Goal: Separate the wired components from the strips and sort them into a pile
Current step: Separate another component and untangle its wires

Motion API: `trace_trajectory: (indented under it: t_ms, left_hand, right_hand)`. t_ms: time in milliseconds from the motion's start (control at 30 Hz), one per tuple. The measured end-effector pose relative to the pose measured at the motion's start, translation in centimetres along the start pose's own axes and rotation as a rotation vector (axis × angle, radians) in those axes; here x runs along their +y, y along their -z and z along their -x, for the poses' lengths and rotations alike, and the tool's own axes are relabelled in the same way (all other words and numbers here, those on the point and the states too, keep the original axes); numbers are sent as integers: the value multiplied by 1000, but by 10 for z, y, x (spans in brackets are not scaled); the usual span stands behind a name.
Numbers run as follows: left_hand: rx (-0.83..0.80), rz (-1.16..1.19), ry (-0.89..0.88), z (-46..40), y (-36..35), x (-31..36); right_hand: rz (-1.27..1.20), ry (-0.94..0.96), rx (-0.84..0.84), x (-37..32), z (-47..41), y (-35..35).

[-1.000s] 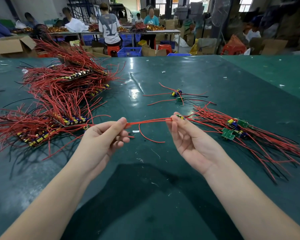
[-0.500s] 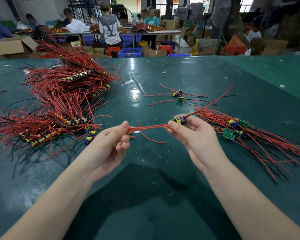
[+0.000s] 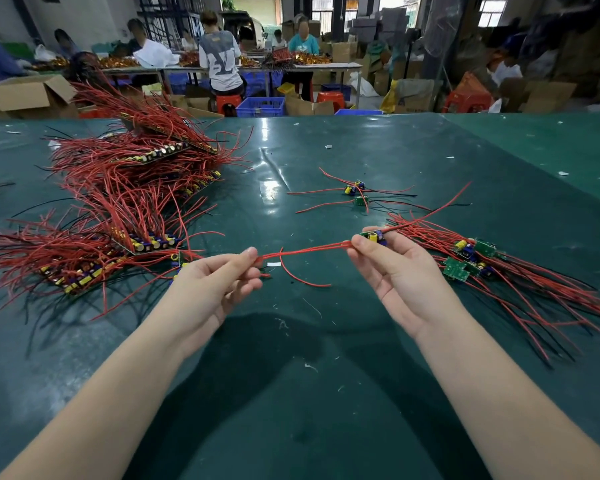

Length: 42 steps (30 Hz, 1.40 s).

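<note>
My right hand (image 3: pixel 392 268) pinches a small green wired component (image 3: pixel 373 236) with a yellow capacitor, just above the table. Its red wires (image 3: pixel 305 251) stretch left to my left hand (image 3: pixel 219 285), which pinches their ends between thumb and fingers. Another red wire and a black one trail up and to the right from the component. A heap of strips (image 3: pixel 129 202) bristling with red wires covers the table's left side. The pile of separated components (image 3: pixel 471 261) lies just right of my right hand, wires fanning to the right.
Two loose wired components (image 3: pixel 355 194) lie on the green table (image 3: pixel 309 358) beyond my hands. Small white scraps dot the mat. Past the far edge are cardboard boxes (image 3: pixel 21 95), blue crates, red stools and several people at other tables.
My right hand has lifted the component slightly and turned it; its free wires swung from lying among the right pile to pointing up and right. My left hand shifted right a little.
</note>
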<state>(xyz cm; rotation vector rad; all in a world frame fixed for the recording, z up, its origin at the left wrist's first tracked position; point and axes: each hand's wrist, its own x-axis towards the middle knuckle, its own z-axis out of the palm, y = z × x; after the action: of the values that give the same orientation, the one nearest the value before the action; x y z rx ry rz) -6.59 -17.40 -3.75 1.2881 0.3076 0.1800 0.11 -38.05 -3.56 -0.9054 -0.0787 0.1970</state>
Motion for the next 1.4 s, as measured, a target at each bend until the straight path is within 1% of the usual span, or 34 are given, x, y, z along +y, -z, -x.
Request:
trace_trajectory:
  t_ms: [100, 167, 233, 367, 467, 567, 600, 667, 733, 833, 933, 1100, 1167, 1267, 1400]
  left_hand:
    - [-43, 109, 13, 1, 2, 3]
    - [-66, 81, -23, 2, 2, 3]
    - [-31, -46, -118, 0, 2, 0]
    - [131, -363, -369, -5, 6, -8]
    - [177, -481, -465, -6, 5, -11]
    - [223, -542, -506, -8, 8, -10]
    - [212, -545, -499, -9, 10, -10]
    - [139, -553, -461, -10, 14, -9]
    - [91, -674, -452, -11, 17, -11]
    - [65, -1020, -563, -10, 18, -13]
    - [-51, -1183, -706, -7, 16, -14]
    - [-217, -1252, -755, -2, 10, -13]
    - [-209, -1277, -747, -1, 13, -11]
    - [-171, -1237, -707, -2, 14, -5]
    - [-230, -1289, -729, 0, 8, -8]
  right_hand:
    - [120, 48, -3, 5, 0, 1]
    - [245, 125, 20, 5, 0, 3]
    - [325, 180, 35, 5, -1, 4]
    - [381, 230, 36, 11, -1, 4]
    - [385, 249, 42, 13, -1, 3]
    - [311, 204, -2, 14, 0, 1]
    - [268, 184, -14, 14, 0, 0]
    - [202, 152, -18, 15, 0, 0]
    - [195, 139, -8, 15, 0, 2]
    - [262, 145, -15, 16, 1, 3]
    - [384, 182, -48, 18, 1, 3]
    - [570, 285, -103, 20, 3, 1]
    - [611, 319, -106, 19, 3, 1]
    - [663, 367, -142, 18, 6, -1]
    - [628, 364, -248, 23, 11, -6]
